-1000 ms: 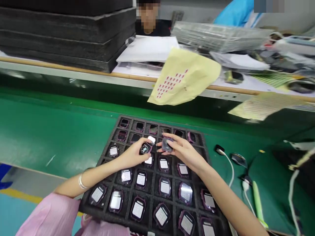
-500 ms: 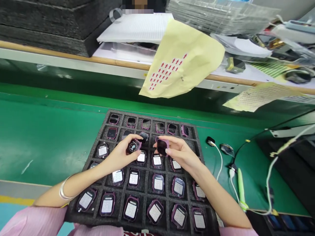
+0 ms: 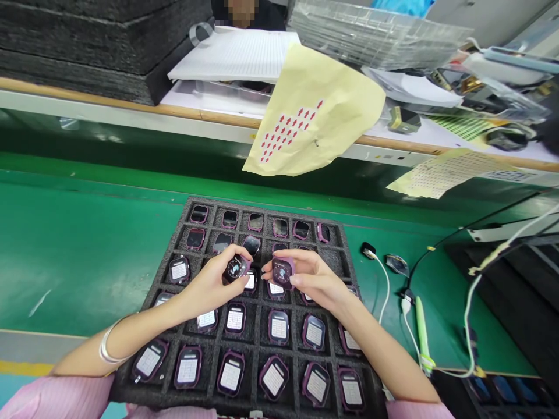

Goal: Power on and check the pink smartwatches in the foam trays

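Observation:
A black foam tray (image 3: 349, 265) with a grid of pockets lies on the green conveyor belt (image 3: 78, 244); most pockets hold purple-rimmed smartwatch bodies (image 3: 278, 326), several with white labels on their screens. My left hand (image 3: 213, 282) pinches one watch body (image 3: 236, 268) whose screen is lit, held above the tray's middle. My right hand (image 3: 312, 276) grips a second watch body (image 3: 283, 272), its screen also lit, just right of the first. The two watches are close together, not touching.
Charging cables and small pucks (image 3: 395, 265) lie on the belt right of the tray. A yellow sheet with red arrows (image 3: 312, 116) hangs off the far bench, beside stacked black foam (image 3: 100, 46), papers and clutter. Another person sits behind the bench.
The right-hand watch screen went from dark to lit and its hand shifted slightly lower. The left hand kept holding its lit watch. The camera view tilted down early on.

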Demonstrator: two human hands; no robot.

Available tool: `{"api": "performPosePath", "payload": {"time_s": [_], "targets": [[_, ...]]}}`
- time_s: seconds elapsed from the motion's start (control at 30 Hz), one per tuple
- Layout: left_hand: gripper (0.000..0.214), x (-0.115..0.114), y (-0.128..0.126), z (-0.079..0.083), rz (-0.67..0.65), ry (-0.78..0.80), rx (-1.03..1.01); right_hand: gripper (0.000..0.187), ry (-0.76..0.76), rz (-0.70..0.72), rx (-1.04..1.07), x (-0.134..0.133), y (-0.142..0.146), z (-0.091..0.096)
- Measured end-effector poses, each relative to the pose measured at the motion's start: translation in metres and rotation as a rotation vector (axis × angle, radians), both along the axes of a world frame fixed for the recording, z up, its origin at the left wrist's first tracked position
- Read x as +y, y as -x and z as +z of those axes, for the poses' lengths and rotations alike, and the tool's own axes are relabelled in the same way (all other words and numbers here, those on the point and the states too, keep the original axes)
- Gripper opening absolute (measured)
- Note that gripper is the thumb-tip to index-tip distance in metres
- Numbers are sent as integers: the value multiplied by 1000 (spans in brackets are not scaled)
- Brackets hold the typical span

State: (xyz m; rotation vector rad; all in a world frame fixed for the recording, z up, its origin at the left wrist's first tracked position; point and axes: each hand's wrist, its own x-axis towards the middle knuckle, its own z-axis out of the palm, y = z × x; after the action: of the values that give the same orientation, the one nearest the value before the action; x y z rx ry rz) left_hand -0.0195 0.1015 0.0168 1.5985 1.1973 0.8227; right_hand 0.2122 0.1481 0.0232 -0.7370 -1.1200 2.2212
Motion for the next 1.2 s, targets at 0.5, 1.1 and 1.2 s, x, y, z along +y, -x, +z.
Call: {"api": "performPosePath", "payload": {"time_s": [0.5,1.1,1.2], "targets": [[21,1,6,5,-55,28,6,40,-17,-46,-46,-1,-1,2],[22,1,8,-27,-21,-18,67,48,-57,-64,13,-13,-8,3],[23,1,6,-27,-14,-14,69,47,-65,-77,4,-11,-7,1]]}}
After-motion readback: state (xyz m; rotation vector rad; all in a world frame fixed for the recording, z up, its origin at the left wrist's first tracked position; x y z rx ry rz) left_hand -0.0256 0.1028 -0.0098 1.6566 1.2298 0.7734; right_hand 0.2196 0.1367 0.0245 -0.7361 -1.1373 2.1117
